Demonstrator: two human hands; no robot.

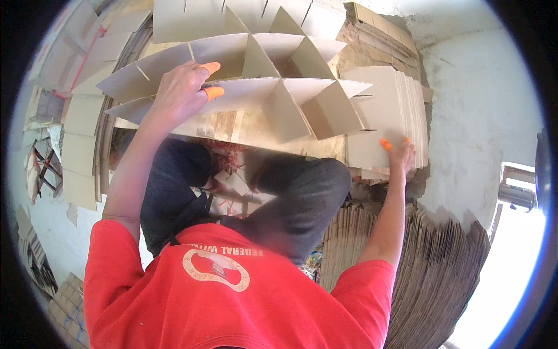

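Observation:
A partly interlocked cardboard divider [290, 104] stands on the work surface before me, with long slotted strips crossed by shorter pieces at its right half. My left hand [183, 93] is at the left part of the nearest long strip. Its thumb is on the near side and a finger beyond the top edge, both in orange finger covers, closed about the strip. To the right, my right hand [401, 156] touches the near end of a stack of cardboard pieces [375, 113]. Its orange-covered fingertips are spread apart, and no piece is lifted in them.
More slotted cardboard sheets [192, 20] stand behind the divider. Cardboard stacks [81, 131] line the left side, and others [386, 35] lie at the back right. A dense row of cardboard [418, 262] is beside my right arm, near the pale wall [465, 104].

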